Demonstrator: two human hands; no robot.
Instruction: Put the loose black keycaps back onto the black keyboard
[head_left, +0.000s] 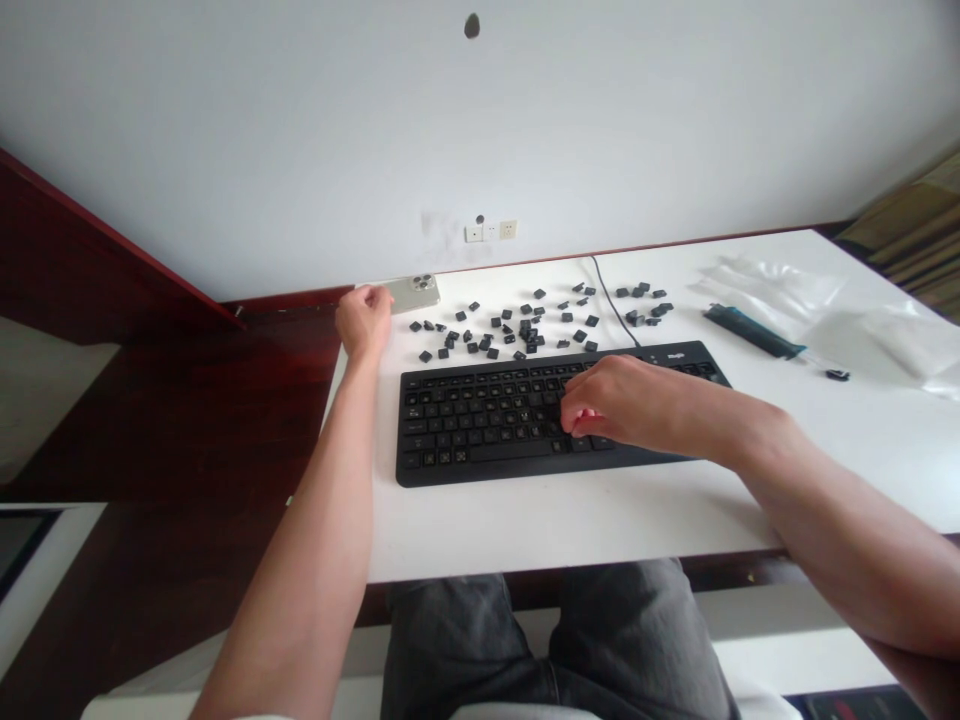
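Observation:
The black keyboard (517,462) lies in front of me, some of its key positions without caps. Over its middle right part, my right hand (604,400) is closed, fingertips bent down against the keys; whatever they pinch is hidden. At the table's left edge my left hand (364,315) is curled closed beside the near end of a phone (412,292) lying camera side up. What its fingers hold, if anything, does not show. Loose black keycaps (492,353) are scattered behind the keyboard, several upright or on their sides.
A dark blue-green pouch (754,331) with a small black piece (837,375) near it lies at the right. Clear plastic bags (780,290) spread beyond. The keyboard cable (611,300) runs to the back edge. Wall sockets (491,231) sit behind the table.

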